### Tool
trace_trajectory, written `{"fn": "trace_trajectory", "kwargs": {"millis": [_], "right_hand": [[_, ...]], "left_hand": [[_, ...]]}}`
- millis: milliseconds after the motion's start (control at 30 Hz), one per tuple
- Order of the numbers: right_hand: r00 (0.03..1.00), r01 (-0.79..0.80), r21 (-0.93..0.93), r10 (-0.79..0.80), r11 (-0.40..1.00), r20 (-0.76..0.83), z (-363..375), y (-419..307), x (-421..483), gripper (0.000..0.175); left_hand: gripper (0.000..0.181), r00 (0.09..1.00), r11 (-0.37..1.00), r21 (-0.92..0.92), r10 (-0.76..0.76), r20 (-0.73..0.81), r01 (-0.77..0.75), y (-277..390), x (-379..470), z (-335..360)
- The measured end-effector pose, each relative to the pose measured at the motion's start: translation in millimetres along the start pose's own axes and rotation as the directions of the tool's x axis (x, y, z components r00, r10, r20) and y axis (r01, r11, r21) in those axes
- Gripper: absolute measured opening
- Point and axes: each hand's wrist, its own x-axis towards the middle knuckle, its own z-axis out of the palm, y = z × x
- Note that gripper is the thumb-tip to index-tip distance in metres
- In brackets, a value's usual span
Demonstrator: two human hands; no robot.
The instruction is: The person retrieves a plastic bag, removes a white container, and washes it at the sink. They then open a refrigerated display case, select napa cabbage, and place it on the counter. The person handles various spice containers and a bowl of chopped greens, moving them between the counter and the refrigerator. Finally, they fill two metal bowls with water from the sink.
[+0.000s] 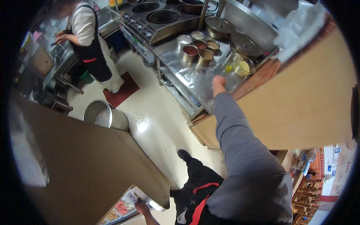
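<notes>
My right hand [219, 81], at the end of a grey sleeve, is curled over the near part of a stainless steel table [185, 73]; its fingers are hidden, so whether it holds anything cannot be told. Beyond it stand several round metal containers [190, 53], some with red or brown contents. To its right is a clear bowl [243, 67] with pale yellow contents, beside a small yellow item [228, 68]. Low in the picture, my left hand [142, 206] grips a shiny metal lid or tray [157, 204], tilted beside containers of pink and tan food [121, 208].
A person in a black apron [90, 53] stands at the upper left on a red mat [123, 90]. A large steel pot [118, 119] is on the floor. A brown panel [92, 157] borders the walkway. Lidded pots [219, 25] stand behind the containers, near a cooktop [163, 19].
</notes>
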Motion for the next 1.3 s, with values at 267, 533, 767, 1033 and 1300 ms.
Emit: {"fn": "trace_trajectory", "kwargs": {"millis": [267,533,767,1033,1300], "right_hand": [[0.879,-0.327,0.564,0.463,0.758,-0.113,-9.9,28.9,143.1,0.06],[0.93,-0.153,0.986,0.347,0.072,0.119,-2.1,69.0,209.9,0.031],[0.768,-0.212,0.923,0.529,-0.323,0.361,-56.9,40.1,196.2,0.034],[0.752,-0.203,0.914,0.654,0.351,-0.085,-86.0,51.6,87.8,0.052],[0.917,-0.241,0.865,0.394,0.44,0.055,-45.9,21.8,89.2,0.055]], "left_hand": [[0.015,0.987,0.994,-0.107,0.033,0.16,-0.016,9.9,8.8,-8.6],[0.027,0.919,0.817,-0.466,-0.183,0.348,0.34,30.1,5.2,-10.1],[0.03,0.958,0.969,-0.233,-0.01,0.286,0.08,77.7,30.6,-5.4],[0.033,0.958,0.977,-0.204,0.005,0.287,0.057,112.0,45.2,-11.0],[0.036,0.962,0.979,-0.189,-0.024,0.272,0.077,103.7,28.3,-35.5]]}}
